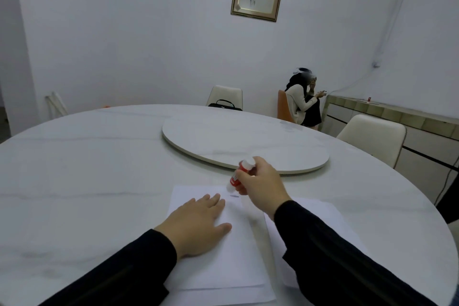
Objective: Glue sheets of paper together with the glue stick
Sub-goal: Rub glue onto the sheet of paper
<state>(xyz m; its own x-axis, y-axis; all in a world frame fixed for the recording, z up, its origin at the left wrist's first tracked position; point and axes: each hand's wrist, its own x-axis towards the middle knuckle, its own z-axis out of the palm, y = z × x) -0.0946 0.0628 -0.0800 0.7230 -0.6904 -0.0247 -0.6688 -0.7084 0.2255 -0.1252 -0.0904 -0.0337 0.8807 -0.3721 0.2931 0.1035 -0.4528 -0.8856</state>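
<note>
A white sheet of paper [238, 251] lies on the round white table [87, 181] in front of me. My left hand [198, 223] rests flat on its left part, fingers straight. My right hand [260, 186] grips a red and white glue stick [239, 176], tilted, with its lower tip just above the sheet's far edge. A second white sheet [320, 213] lies to the right, partly under my right sleeve. A thin sheet edge shows below the first sheet.
A round white turntable [246, 141] sits in the table's middle, just beyond my right hand. Cream chairs [372, 136] stand around the table, and a black bag [224, 105] is on a far chair. A person [301, 99] sits by a sideboard at the back right.
</note>
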